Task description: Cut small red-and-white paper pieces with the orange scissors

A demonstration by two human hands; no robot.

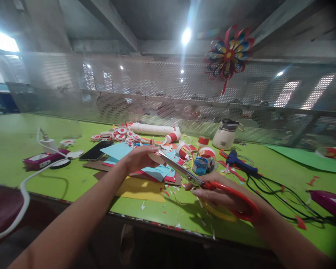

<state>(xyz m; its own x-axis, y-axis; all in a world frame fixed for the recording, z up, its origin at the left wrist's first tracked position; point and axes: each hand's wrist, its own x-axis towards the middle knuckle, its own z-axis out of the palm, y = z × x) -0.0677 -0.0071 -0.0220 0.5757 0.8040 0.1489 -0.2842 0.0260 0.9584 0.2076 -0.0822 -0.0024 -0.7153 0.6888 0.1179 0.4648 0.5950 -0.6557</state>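
Observation:
My left hand (140, 158) is closed, pinching a small pale piece of paper (156, 159) whose exact shape is partly hidden. My right hand (222, 190) grips red-handled scissors (245, 200), fingers around the loops. Their metal blades reach left to the paper piece at my left fingertips. Under the hands lie light blue paper sheets (116, 150), with red, brown and yellow sheets (141, 188) below them. Just behind the scissors sit a small blue tub (199, 165) and cut red-and-white paper cups (183, 148).
A blue glue gun (240, 163) with black cords lies right, near a white jug (225, 135). Left are a black phone (93, 150) and a purple power strip (43, 158) with a white cable. Paper scraps litter the green table (84, 186). Perforated metal panels (145, 82) stand behind.

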